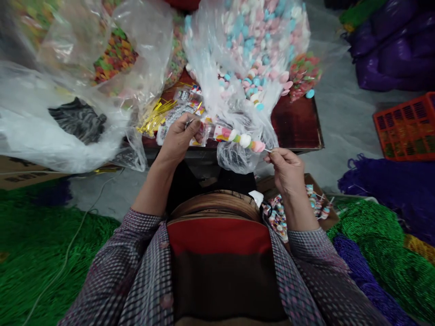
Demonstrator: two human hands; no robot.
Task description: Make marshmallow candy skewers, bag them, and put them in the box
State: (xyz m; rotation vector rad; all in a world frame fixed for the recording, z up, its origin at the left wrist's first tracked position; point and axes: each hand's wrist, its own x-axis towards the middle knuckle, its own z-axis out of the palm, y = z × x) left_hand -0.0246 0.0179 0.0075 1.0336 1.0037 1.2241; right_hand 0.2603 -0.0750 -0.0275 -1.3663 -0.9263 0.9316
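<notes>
A skewer of soft candies (244, 141), pink, white, green and orange, stretches between my hands above the table's front edge. My right hand (286, 166) pinches its thin white stick at the right end. At the other end, my left hand (183, 136) is closed on a clear printed wrapper (210, 130) around the candies; I cannot tell how much of the skewer it covers. Behind my left hand lie more printed wrappers (181, 111) and a bunch of gold twist ties (158, 117). A crumpled clear bag (234, 156) hangs over the edge beneath the skewer.
On the dark red table (297, 122) stand a big bag of pastel candies (251, 31) and bags of ring gummies (115, 56). A box of wrapped skewers (328, 219) sits low by my right arm. Green strands (50, 253) and an orange crate (406, 127) flank me.
</notes>
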